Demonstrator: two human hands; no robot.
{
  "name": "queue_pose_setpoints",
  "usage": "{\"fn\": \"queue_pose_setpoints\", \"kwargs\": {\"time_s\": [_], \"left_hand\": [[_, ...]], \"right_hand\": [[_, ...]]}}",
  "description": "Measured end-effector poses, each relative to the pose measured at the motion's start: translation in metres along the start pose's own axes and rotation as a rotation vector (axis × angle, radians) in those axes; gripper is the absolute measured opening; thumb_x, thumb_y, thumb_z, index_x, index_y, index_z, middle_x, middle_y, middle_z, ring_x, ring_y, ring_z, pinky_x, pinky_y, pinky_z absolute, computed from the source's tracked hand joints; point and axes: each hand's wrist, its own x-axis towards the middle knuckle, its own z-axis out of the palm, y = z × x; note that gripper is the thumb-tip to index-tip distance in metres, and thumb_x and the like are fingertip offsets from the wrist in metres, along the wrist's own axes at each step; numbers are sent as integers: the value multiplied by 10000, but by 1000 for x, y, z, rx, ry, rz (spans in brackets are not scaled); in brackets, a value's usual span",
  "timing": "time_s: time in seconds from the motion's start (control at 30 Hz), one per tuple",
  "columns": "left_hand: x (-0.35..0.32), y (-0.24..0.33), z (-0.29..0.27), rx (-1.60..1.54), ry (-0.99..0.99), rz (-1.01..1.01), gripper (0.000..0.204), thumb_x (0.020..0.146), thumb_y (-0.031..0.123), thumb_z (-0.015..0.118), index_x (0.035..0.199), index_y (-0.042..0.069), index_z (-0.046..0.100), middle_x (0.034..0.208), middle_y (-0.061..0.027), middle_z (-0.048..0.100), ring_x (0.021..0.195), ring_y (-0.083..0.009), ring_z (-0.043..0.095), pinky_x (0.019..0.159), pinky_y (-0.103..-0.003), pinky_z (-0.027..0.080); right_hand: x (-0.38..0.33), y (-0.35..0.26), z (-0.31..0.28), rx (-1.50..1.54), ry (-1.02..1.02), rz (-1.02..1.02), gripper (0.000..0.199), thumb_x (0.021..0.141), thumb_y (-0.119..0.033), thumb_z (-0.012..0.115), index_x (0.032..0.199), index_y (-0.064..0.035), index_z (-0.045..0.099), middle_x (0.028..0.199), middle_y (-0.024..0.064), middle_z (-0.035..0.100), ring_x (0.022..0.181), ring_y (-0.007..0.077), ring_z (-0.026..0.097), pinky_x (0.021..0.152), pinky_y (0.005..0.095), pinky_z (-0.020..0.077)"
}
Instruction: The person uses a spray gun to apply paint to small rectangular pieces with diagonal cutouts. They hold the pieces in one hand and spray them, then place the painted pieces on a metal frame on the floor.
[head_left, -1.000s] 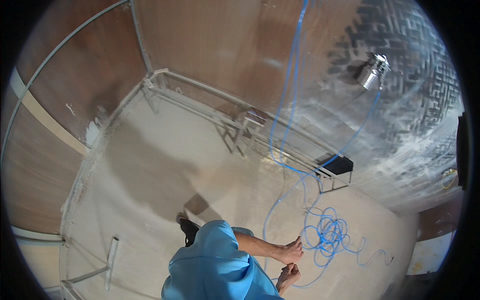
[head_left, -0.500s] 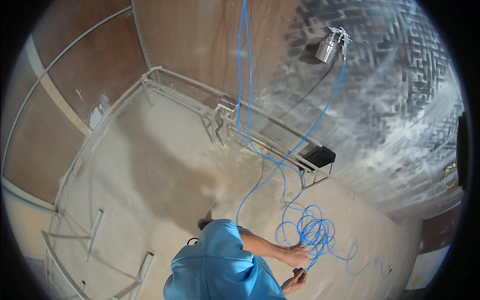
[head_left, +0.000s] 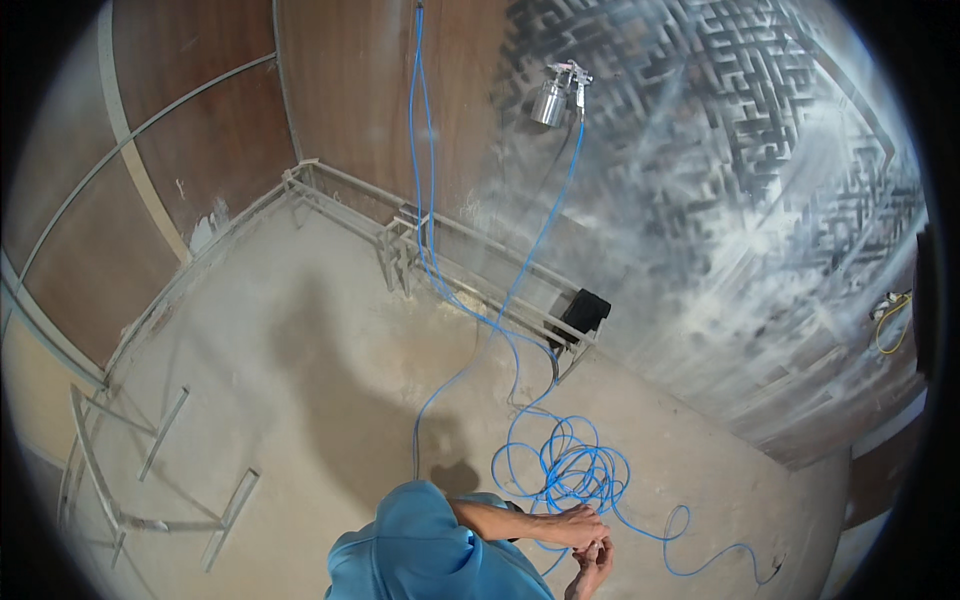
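Note:
My left hand [head_left: 578, 526] reaches across from the left with its fingers closed. Just below it, my right hand [head_left: 592, 566] is raised with its fingers bent in, and the fingertips of both hands meet. Whatever is pinched between them is too small or hidden to make out. A tangled coil of thin blue air hose [head_left: 580, 472] lies on the floor just beyond my hands. One loose end of it trails off to the right. A strand of hose also shows below my left forearm.
A silver spray gun [head_left: 556, 98] hangs on the paint-covered wall, joined to a blue hose. Below it runs a low metal frame [head_left: 470, 255] bearing a black object [head_left: 580, 316]. Another metal frame [head_left: 165, 524] stands at left. A yellow cable [head_left: 884, 330] hangs at right.
My view has shifted to the right, so the scene sits further left. My hands, apart before with the left at the hose coil, are now together just below it.

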Motion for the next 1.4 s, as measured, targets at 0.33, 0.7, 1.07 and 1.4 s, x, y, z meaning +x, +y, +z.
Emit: {"fn": "queue_pose_setpoints", "kwargs": {"time_s": [0.33,0.7,1.07,1.4], "left_hand": [[331,2,238,135,27,71,191,698,225,687,657,40,661,633,-146,640,709,-347,661,672,-467,436],[716,87,360,61,-381,42,480,563,454,822,708,7,727,669,-194,677,736,-360,696,705,-492,530],[1085,187,605,-139,-255,-178,602,651,587,734,889,34,730,879,-190,715,888,-349,683,810,-438,517],[1372,264,779,-278,94,-256,530,718,480,757,1051,71,702,1018,-108,714,969,-306,669,836,-421,508]], "right_hand": [[253,84,-315,-149,5,23,351,965,-326,641,806,-25,557,664,44,574,600,123,524,573,270,434],[519,-9,-637,-201,-328,172,218,950,-168,623,1047,21,575,889,120,638,773,173,588,718,315,498],[751,8,-1012,-280,-189,-208,459,910,-156,692,1288,66,554,1104,179,655,1010,220,625,866,354,514],[978,-52,-1315,188,-461,285,330,1016,-379,501,1059,-66,595,891,91,647,845,205,601,804,388,486]]}}
